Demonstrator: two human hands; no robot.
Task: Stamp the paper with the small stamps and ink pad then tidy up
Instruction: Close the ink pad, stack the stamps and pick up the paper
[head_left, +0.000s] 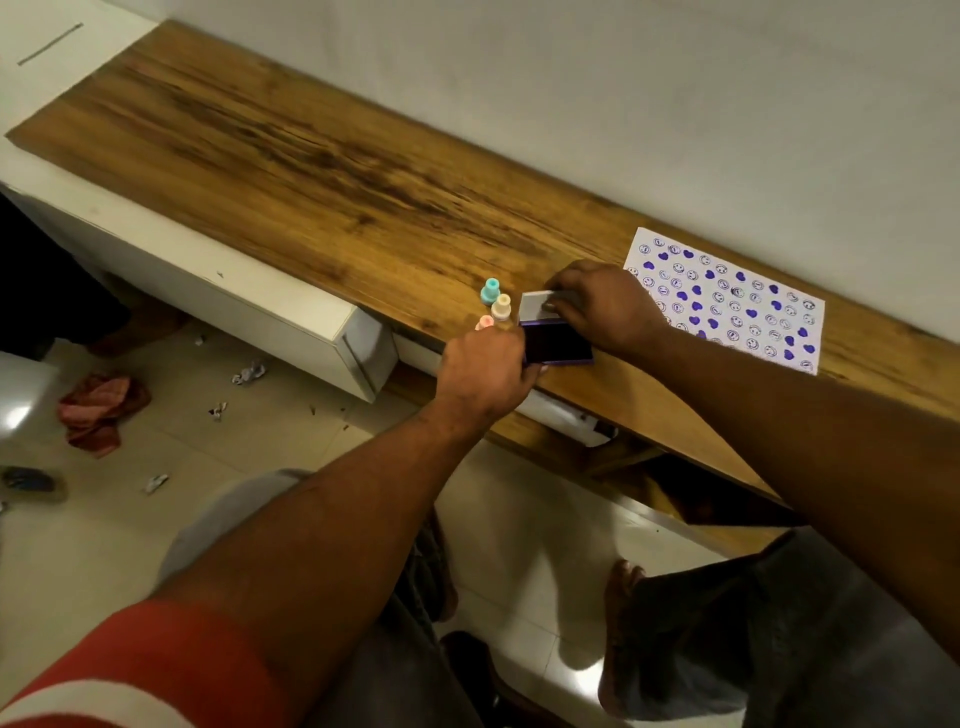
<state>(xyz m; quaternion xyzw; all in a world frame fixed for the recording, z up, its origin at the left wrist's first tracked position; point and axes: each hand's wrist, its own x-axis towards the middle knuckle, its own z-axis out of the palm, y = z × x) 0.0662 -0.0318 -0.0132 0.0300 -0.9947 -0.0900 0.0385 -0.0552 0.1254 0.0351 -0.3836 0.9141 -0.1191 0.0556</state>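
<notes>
Left hand (483, 369) is covering the lower half of the pink stamp (485, 322) and the near corner of the ink pad (558, 345). Right hand (608, 306) is hiding the right end of the lid (537, 307) and the left edge of the paper (727, 301). The surface (311, 156) is running off the right edge.

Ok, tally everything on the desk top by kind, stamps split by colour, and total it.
Teal stamp: 1
Cream stamp: 1
Pink stamp: 1
Ink pad: 1
Stamped paper: 1
Total: 5
</notes>
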